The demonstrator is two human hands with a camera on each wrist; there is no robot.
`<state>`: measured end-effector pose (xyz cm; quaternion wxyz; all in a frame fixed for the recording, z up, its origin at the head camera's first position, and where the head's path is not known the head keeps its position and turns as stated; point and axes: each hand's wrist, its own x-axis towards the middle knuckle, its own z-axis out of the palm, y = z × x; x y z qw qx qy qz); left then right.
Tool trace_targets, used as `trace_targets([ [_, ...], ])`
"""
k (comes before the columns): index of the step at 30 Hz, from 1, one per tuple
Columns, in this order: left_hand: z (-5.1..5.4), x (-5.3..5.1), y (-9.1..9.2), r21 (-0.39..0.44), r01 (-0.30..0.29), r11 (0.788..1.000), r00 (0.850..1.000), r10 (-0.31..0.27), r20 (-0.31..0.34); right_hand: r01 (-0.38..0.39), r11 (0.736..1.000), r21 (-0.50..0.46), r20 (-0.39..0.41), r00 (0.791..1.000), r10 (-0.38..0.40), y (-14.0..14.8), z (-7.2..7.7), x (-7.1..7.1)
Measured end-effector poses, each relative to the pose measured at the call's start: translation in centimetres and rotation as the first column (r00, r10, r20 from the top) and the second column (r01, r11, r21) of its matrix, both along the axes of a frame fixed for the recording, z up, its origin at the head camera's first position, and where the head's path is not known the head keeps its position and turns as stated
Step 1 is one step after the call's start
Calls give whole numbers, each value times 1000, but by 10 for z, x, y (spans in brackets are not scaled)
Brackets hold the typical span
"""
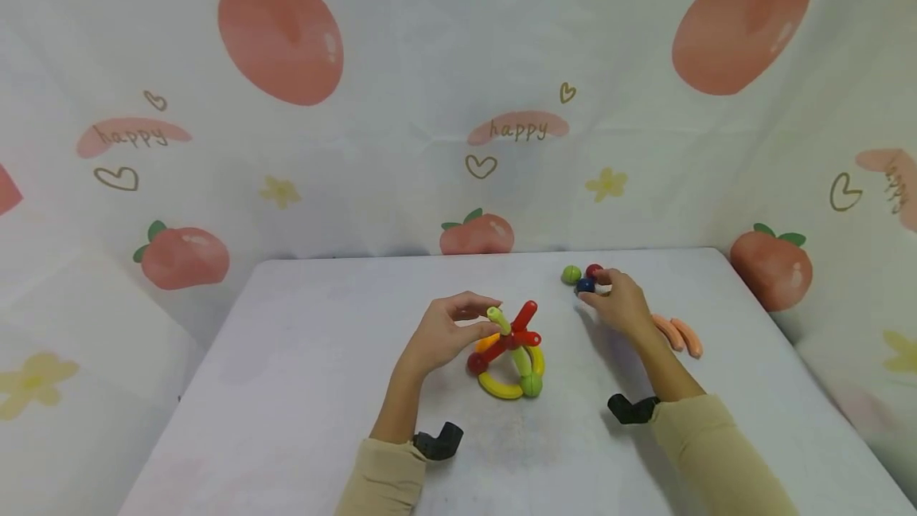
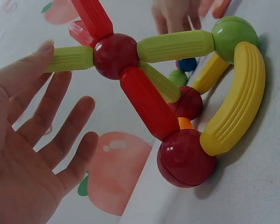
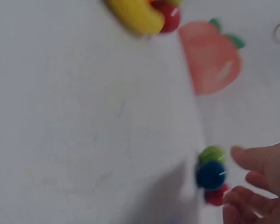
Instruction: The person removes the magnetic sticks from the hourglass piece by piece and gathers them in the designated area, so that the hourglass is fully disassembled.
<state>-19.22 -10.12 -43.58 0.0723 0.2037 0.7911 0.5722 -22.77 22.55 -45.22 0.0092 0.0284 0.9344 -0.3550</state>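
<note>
A frame of toy building rods and balls stands on the table. Its base has curved yellow rods (image 2: 242, 102), dark red balls (image 2: 186, 158) and a green ball (image 2: 234, 36). Straight red and light green rods rise to a dark red hub ball (image 2: 115, 56). My left hand (image 1: 447, 333) pinches a light green rod (image 2: 72, 59) sticking out of that hub between thumb and forefinger; the other fingers are spread. My right hand (image 1: 622, 302) reaches over loose balls, thumb and fingers apart beside a blue ball (image 3: 211, 175), with a green ball (image 3: 212, 154) and red ball (image 3: 216, 195) touching it.
Two curved orange-pink rods (image 1: 677, 336) lie on the white table (image 1: 301, 388), right of the right forearm. A fruit-print cloth (image 1: 401, 86) hangs behind the table. Each wrist carries a black camera mount (image 1: 438, 442).
</note>
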Motion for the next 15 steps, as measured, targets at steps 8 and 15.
trace_targets([
  [8, -2, -1, 1, 19, 21, 1000, 999, -21, -26, -273, 953, -130, -147, 956, 254, -31, 11, 64],
  [15, -6, 2, 4, -3, 8, 1000, 1000, -8, -6, -384, 889, -249, -239, 914, 328, -82, -5, 68],
])
